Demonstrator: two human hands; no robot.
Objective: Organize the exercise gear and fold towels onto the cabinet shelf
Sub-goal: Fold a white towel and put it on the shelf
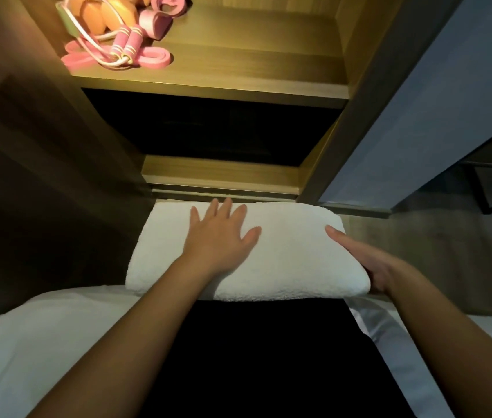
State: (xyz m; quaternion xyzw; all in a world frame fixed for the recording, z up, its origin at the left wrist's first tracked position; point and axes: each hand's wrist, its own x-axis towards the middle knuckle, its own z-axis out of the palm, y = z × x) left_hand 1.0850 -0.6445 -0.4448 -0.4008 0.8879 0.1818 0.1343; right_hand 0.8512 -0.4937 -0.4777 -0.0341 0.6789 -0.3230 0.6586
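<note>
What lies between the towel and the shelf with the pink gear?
In the head view, a dark compartment and a lower wooden ledge separate the towel from the shelf; its inside is too dark to read.

Dim room — white bed (27, 342), grey panel (419, 116), perhaps wood floor (434, 242).

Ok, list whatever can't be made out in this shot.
Head view, all three:
1. Right hand: its fingers lie under the right edge of the towel, which hides them; only the thumb shows.
2. Compartment under the lit shelf: too dark to tell what it holds.
3. Orange gear at the shelf's back: cut off by the top edge, partly covered by the jump rope.
</note>
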